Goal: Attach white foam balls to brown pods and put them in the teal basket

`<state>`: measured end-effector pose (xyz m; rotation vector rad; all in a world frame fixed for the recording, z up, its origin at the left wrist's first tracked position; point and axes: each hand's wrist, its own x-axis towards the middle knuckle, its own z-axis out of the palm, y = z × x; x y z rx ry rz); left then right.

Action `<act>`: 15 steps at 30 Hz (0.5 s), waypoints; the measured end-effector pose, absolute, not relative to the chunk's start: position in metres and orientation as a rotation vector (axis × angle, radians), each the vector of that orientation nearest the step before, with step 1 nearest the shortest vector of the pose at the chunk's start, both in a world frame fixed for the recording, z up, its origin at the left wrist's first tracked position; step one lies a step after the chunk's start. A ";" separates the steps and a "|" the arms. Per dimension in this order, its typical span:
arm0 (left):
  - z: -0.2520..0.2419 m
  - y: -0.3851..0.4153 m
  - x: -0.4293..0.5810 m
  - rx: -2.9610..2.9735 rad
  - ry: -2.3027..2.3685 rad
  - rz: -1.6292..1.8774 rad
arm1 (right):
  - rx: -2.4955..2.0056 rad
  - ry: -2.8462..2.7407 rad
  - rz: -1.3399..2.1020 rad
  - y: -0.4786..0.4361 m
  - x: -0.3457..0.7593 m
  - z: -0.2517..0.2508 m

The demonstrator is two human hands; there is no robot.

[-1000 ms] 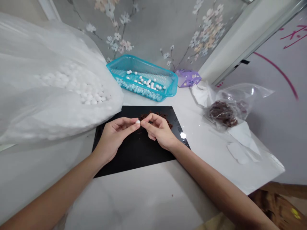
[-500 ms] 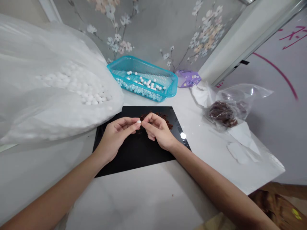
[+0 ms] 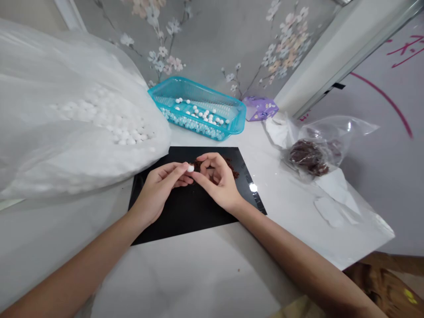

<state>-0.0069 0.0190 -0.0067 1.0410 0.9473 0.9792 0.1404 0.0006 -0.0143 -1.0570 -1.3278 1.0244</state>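
Observation:
My left hand pinches a small white ball between thumb and fingertips, above a black mat. A dark brown spot shows at the top of the ball. Close on the right is my right hand, its index finger lifted away from the thumb. That thumb tip is right beside the ball; whether it touches I cannot tell. Loose reddish-brown bits lie on the mat behind the right hand, which partly covers them.
A big translucent bag of white balls bulges over the mat's left edge. Behind the mat stands a blue plastic basket holding several white balls. To its right are a purple pack, white tissue and a clear bag with brown material.
The right index finger has lifted off the ball and opened away from the thumb. The ball has turned slightly in the left fingers and shows more of its white side.

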 end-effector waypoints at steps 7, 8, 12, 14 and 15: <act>-0.007 0.019 -0.007 1.055 0.927 0.966 | -1.138 -1.491 0.788 -0.004 0.137 -0.016; -0.007 0.019 -0.006 1.064 0.930 0.969 | -1.137 -1.502 0.783 -0.004 0.137 -0.016; -0.006 0.019 -0.005 1.101 0.959 0.969 | -1.152 -1.499 0.765 -0.004 0.137 -0.017; -0.006 0.018 -0.005 1.103 0.972 0.968 | -1.164 -1.488 0.758 -0.004 0.137 -0.018; -0.006 0.018 -0.005 1.099 0.974 0.970 | -1.168 -1.485 0.755 -0.004 0.137 -0.018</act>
